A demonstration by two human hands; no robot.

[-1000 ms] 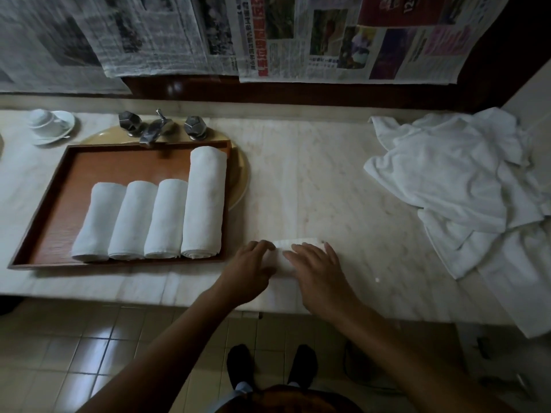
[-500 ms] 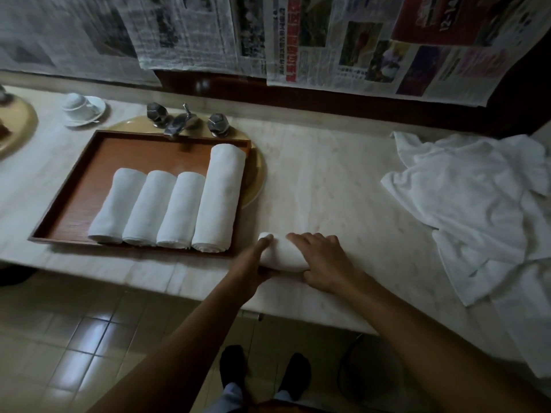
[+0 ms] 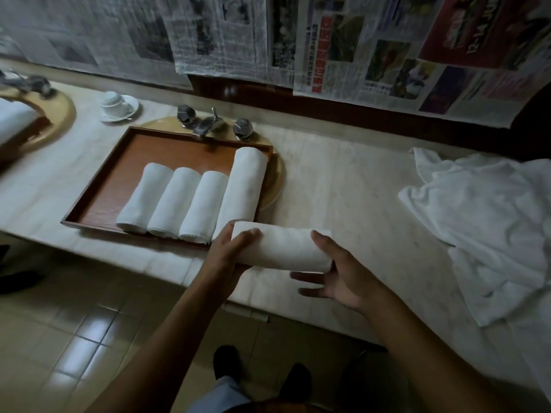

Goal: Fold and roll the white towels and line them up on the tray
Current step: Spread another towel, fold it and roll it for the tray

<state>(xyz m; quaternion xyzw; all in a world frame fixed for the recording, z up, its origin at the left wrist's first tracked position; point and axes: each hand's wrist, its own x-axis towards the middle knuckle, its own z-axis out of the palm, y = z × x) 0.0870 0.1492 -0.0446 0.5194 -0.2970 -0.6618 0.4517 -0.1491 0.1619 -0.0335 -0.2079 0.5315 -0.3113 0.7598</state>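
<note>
Rolled towel [image 3: 283, 248] lies crosswise between both hands over the front part of the marble counter [image 3: 343, 180]. The left hand [image 3: 226, 254] grips its left end, with the thumb laid over the top and the palm wrapped round underneath. The right hand [image 3: 340, 281] is spread at the other end: its thumb touches the top of the roll, and its fingers [image 3: 307, 277] reach out straight and apart below the end without closing on it. Whether the rolled towel clears the marble cannot be told.

The roll's left end sits just beside the near right corner of the brown tray [image 3: 119, 171], which is at ten o'clock from the hands. On the tray four finished rolls [image 3: 190, 204] lie side by side, touching. Three are short, and the rightmost, the long roll [image 3: 243, 186], reaches nearly to the far rim. The tray rests across a tan basin [image 3: 275, 180], with a metal tap [image 3: 205, 125] and two knobs at its far edge.

Further out at eleven o'clock a white cup on a saucer [image 3: 117, 104] stands on the counter. At three o'clock, well apart from the hands, lies a heap of loose white towels [image 3: 483, 222]. At twelve o'clock newspaper sheets [image 3: 343, 46] cover the wall. At six o'clock are dark shoes [image 3: 226, 362] on a tiled floor.
</note>
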